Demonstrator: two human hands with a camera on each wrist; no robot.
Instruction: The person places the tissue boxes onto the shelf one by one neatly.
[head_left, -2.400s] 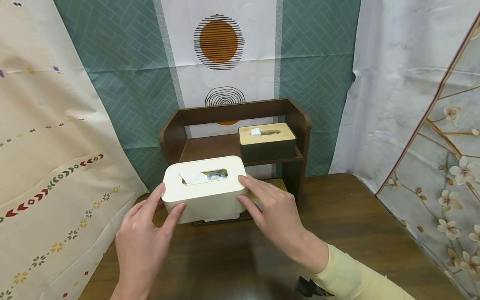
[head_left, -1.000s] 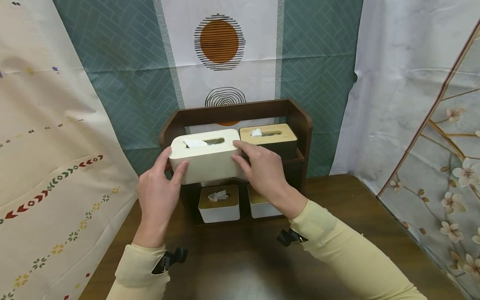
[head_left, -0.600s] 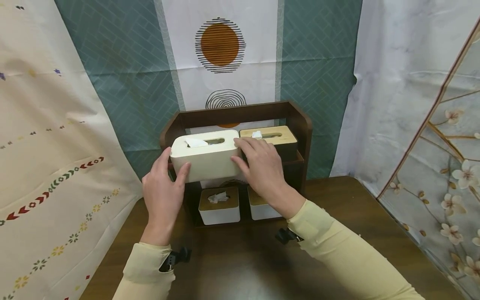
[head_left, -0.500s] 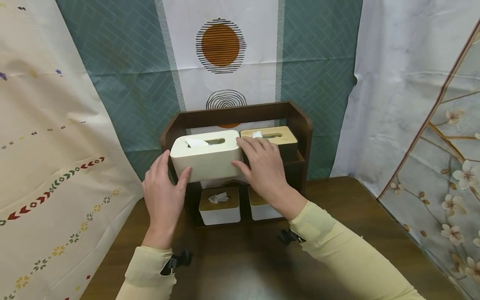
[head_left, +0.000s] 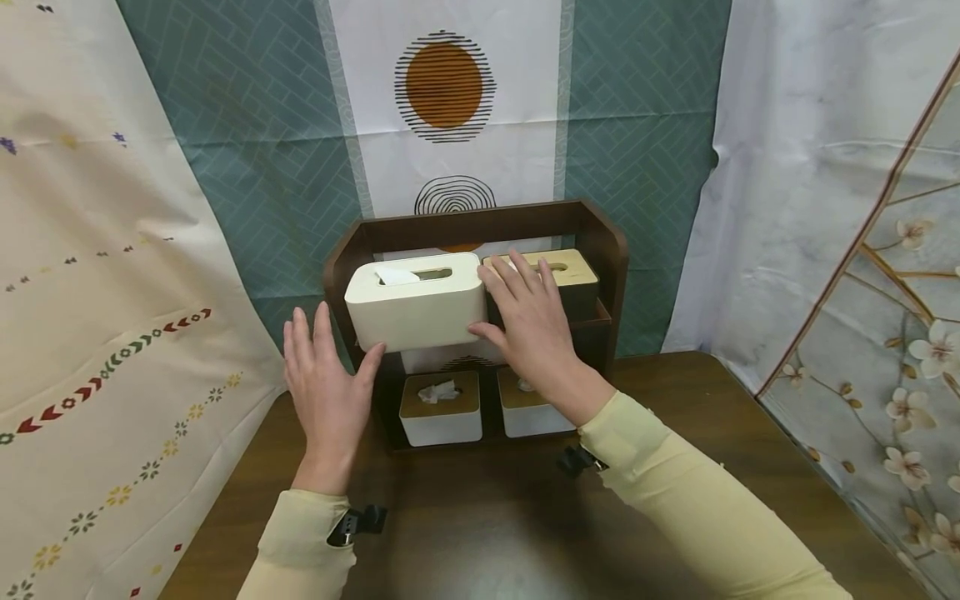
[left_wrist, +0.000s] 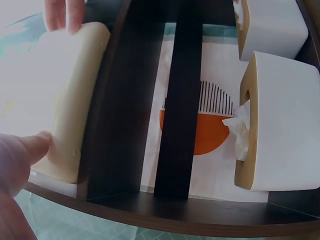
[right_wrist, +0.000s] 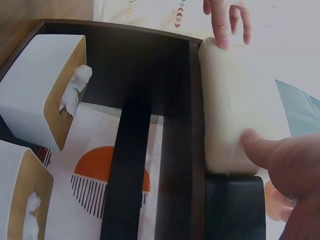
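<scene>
A cream tissue box [head_left: 416, 315], with a white tissue in its top slot, sits on the upper left of the dark brown shelf unit [head_left: 480, 220]. My left hand [head_left: 328, 400] is at its left end, fingers straight and spread beside it, thumb tip at the lower front corner. At the other end my right hand [head_left: 531, 333] has its fingers extended over the top corner and its thumb on the front face. Those fingers overlap the black tissue box [head_left: 579, 302] with a wooden lid, to the right. Both wrist views show a thumb against the cream box [right_wrist: 220, 110].
Below, two white tissue boxes with wooden lids, one at left [head_left: 442, 429] and one at right [head_left: 536, 422], stand on the lower shelf. The unit stands on a brown table [head_left: 480, 517]. Patterned cloths hang behind and at both sides.
The cream box went from being held in front of the unit, up and back onto the upper shelf, left of the black box. Both hands' fingers have since straightened and loosened from it.
</scene>
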